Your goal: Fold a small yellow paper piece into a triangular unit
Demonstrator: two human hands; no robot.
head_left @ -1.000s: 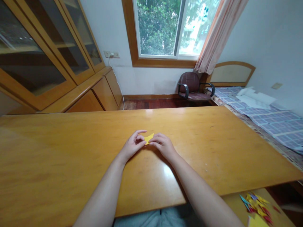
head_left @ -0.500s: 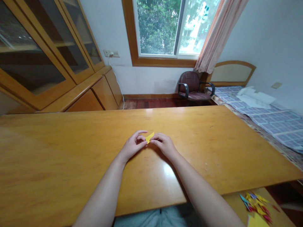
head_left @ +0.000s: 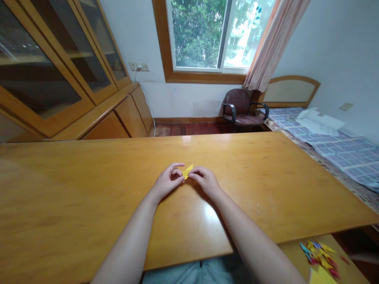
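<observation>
Wooden table [head_left: 89, 197] spreads beneath my fingers; beyond them, leftward, a glass-fronted cabinet [head_left: 63, 96] shows shelves inside. Low to their right, a lower board [head_left: 293, 256] bears colourful paper pieces [head_left: 321, 256]. My left hand [head_left: 167, 181], index finger raised, and right hand [head_left: 206, 182], pinched narrow, hold yellow paper [head_left: 187, 172] between them.

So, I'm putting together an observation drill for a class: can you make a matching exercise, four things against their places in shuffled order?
1. Yellow paper
2. Chair
3. Curtain
4. Small coloured pieces

A. Hanging at the right side of the window
B. On the lower surface, bottom right
C. Between the left hand and right hand
D. Beyond the table, below the window

Pairs: 1-C, 2-D, 3-A, 4-B
</observation>
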